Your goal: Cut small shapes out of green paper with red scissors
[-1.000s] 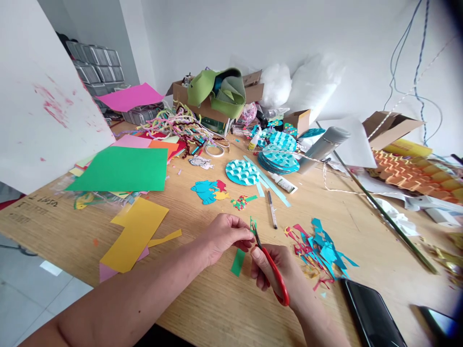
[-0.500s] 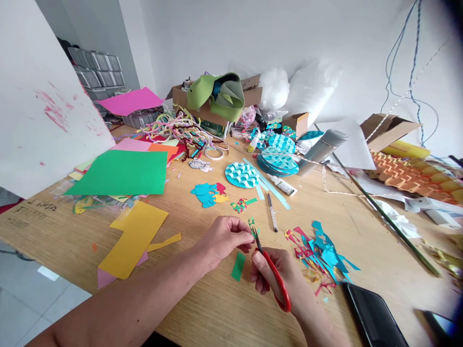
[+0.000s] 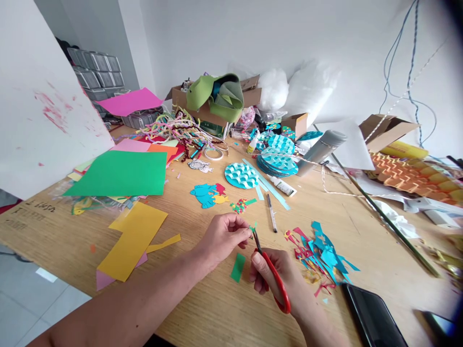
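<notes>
My left hand [image 3: 222, 237] pinches a tiny green paper piece [image 3: 252, 226] above the wooden table [image 3: 202, 308]. My right hand [image 3: 278, 274] grips red-handled scissors [image 3: 272, 277], whose dark blades point up and meet the green piece. A small green paper strip [image 3: 238, 267] lies on the table just below and between both hands. A pile of blue and red paper scraps [image 3: 320, 250] lies to the right of the scissors.
Yellow paper [image 3: 133, 238] and a green sheet [image 3: 121, 172] lie on the left. Blue and red cut-out shapes [image 3: 208, 193], a pen [image 3: 271, 217], blue scalloped discs [image 3: 242, 174] and a glue tube [image 3: 284, 184] lie beyond. A phone [image 3: 372, 315] lies at the near right.
My left hand has turned the small green piece slightly lower against the scissor blades. Both hands stay in nearly the same place.
</notes>
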A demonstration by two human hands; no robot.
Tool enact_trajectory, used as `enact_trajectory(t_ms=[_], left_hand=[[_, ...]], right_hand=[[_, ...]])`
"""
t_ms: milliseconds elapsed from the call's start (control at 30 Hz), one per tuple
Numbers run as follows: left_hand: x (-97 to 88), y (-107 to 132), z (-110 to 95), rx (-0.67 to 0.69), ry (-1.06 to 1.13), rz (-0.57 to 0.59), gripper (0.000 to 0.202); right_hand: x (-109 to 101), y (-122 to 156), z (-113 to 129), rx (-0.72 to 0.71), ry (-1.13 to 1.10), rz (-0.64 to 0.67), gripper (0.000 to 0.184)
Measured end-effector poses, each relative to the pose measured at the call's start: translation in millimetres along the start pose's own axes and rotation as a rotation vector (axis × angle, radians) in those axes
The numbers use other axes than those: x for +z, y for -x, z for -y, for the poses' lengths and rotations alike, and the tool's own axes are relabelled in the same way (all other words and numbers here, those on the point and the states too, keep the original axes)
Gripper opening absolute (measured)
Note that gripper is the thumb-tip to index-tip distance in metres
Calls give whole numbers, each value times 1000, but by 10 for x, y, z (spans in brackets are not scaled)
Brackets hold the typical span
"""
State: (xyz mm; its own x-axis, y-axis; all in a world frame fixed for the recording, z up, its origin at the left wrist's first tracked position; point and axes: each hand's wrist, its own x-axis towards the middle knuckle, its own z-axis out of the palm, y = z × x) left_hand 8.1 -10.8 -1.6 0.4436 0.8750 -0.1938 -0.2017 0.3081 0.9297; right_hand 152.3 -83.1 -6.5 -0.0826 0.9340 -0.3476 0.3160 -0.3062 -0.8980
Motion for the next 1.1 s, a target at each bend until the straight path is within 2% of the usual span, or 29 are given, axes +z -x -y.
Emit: enact_trajectory(t_ms=[367,467,600,1100], left_hand=[[11,-10,22,53,22,-68,16],[12,-4,32,52,38,-43,13],[20,-5,38,-14,96,6,15],[41,20,23,-53,116,39,18]], right_hand=[[-1,6,-11,4,13,12,54],[-4,10,-11,-4,15,15,53],[-6,15,-1,-13,7,5,52],[2,8,18,1,-28,-8,54]])
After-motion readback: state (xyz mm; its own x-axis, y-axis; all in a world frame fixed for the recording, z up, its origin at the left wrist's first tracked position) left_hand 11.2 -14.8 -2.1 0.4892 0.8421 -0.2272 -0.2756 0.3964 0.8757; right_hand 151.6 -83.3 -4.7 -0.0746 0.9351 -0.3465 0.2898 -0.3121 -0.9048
